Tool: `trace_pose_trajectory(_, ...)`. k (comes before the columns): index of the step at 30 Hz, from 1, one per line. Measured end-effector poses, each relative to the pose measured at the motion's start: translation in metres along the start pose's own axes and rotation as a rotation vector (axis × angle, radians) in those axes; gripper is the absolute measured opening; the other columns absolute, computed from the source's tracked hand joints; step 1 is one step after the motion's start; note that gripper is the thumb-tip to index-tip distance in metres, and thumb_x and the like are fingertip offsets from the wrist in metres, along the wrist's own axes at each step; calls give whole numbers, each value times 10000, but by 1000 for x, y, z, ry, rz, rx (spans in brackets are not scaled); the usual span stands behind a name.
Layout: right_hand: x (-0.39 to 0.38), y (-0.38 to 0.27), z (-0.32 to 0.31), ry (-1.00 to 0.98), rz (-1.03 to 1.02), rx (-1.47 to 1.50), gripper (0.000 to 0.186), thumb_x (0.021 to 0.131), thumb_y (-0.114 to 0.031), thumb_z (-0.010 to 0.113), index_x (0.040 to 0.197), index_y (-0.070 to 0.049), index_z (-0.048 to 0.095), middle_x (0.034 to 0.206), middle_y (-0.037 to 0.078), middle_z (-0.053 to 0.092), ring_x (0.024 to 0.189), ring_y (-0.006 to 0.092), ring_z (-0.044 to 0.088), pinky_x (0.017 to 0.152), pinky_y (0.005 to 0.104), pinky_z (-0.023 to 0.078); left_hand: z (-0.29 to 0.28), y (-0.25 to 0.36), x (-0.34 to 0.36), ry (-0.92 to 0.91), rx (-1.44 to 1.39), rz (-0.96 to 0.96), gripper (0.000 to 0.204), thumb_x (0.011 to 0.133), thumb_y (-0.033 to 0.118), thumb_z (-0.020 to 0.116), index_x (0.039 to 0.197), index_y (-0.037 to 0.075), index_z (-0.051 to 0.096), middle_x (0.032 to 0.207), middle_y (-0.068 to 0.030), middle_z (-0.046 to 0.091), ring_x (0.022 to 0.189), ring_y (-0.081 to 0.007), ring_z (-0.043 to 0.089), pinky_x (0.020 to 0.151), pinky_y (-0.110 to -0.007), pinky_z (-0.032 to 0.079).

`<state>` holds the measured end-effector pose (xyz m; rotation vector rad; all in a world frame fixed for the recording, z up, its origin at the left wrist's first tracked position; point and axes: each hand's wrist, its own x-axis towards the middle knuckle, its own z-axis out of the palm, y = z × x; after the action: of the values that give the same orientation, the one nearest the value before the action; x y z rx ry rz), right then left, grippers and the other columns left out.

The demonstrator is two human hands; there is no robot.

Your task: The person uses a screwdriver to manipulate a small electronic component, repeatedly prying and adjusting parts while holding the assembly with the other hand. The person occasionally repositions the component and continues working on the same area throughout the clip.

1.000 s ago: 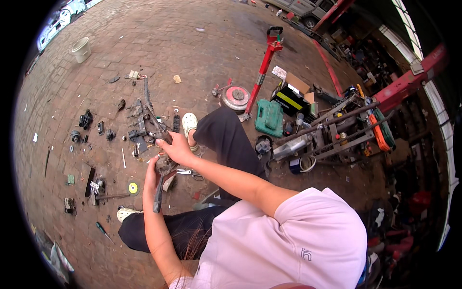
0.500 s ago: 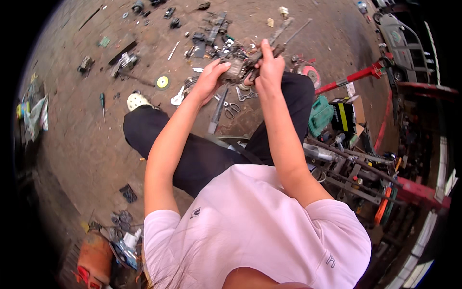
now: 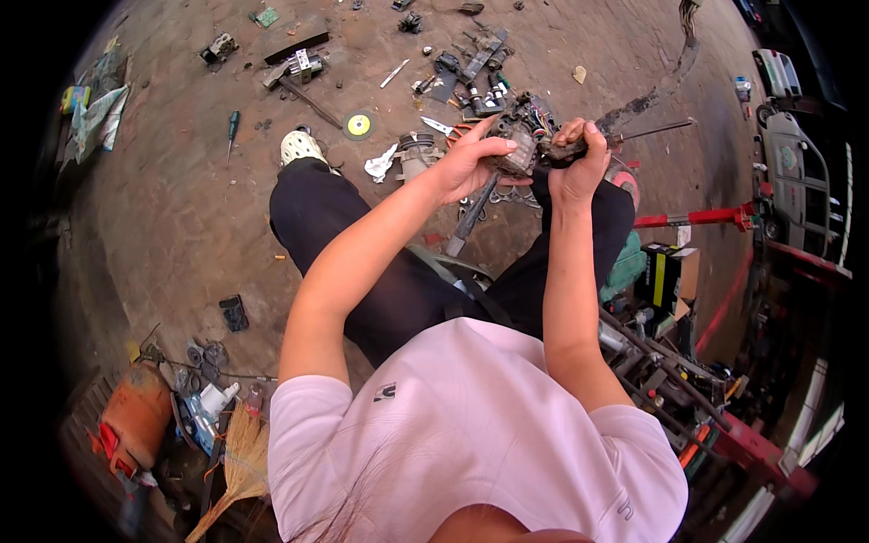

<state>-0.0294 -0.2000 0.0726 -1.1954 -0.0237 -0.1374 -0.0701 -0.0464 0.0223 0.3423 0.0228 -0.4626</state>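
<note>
My left hand [image 3: 466,167] is closed round a grimy, blocky metal part [image 3: 518,156], thumb on its near face. Coloured wires [image 3: 540,118] show at the part's far side. Close beside it, my right hand [image 3: 581,172] grips the dark, dirty end of a wiring harness [image 3: 634,110] that runs off to the upper right. A thin metal shaft [image 3: 659,129], like a screwdriver's, also sticks out from the right hand; its handle is hidden. Whether the harness end touches the part, I cannot tell. Below the left hand lies a dark bar-like tool [image 3: 472,222] with a grey tip.
Past my hands lie orange-handled pliers [image 3: 445,129], a white rag [image 3: 380,164], a round yellow-green disc [image 3: 358,125] and loose car parts [image 3: 480,68]. A screwdriver [image 3: 233,131] is further left. On the right are a red jack handle [image 3: 692,218] and a box [image 3: 670,276].
The view has turned, so the floor sits further right in it. My hands have come a little apart, and the shaft and harness now point more to the right.
</note>
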Motion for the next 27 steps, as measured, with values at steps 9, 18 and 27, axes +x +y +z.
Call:
trace_pose_trajectory(9,-2,7,-9,-225,29,127,296,880,-269,515,671,-72,445,660,53,467,630,145,426,618,289,355,-3,9,-10,-62,-50,-136,496,937,154,543,1361,8,331,1182,-193,594,1056,-354,629,910,-526,522)
trace_pose_trajectory(18,-4,7,24,133,256,-94,265,925,-281,643,863,-48,532,684,24,484,526,68,387,465,235,318,-12,19,-6,234,220,276,615,864,103,658,1352,30,291,1103,-138,610,915,-257,670,810,-408,564)
trace_pose_trajectory(27,5,10,-25,-125,792,-176,238,910,-87,570,1102,37,505,921,73,539,659,110,483,507,230,409,-57,33,-7,778,233,223,449,813,113,707,1120,25,391,987,-128,609,816,-241,656,716,-491,602)
